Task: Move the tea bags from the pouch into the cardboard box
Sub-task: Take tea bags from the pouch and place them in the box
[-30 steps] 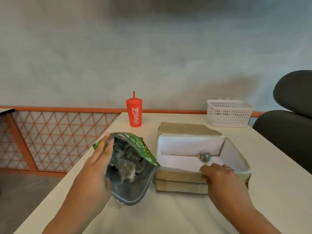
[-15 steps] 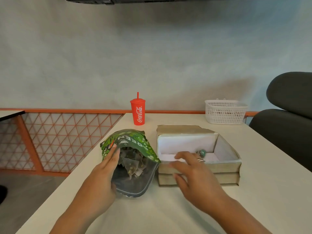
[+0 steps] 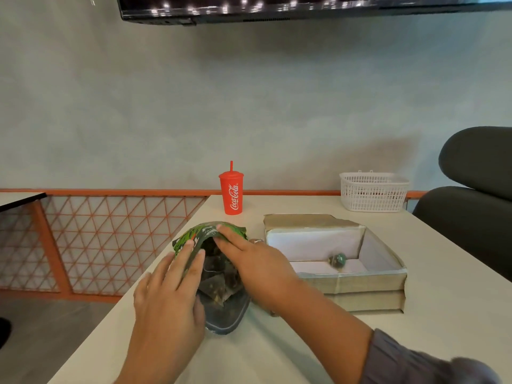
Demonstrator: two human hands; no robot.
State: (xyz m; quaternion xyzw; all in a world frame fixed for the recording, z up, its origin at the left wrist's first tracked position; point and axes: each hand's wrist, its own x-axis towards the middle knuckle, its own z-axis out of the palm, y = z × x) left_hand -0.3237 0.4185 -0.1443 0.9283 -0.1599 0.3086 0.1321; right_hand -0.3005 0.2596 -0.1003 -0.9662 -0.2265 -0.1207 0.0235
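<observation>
Green pouch gapes open (dark tea bags inside).

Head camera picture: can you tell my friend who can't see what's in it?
A person's left hand holds a green pouch of tea bags open on a table while the right hand reaches across its mouth, fingers straight. Beside it sits an open cardboard box with one small green thing inside; a red cup and a white basket stand farther back.

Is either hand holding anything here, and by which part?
The left hand grips the pouch by the left edge of its open mouth. The right hand touches the upper rim; whether it grips cannot be told.
</observation>
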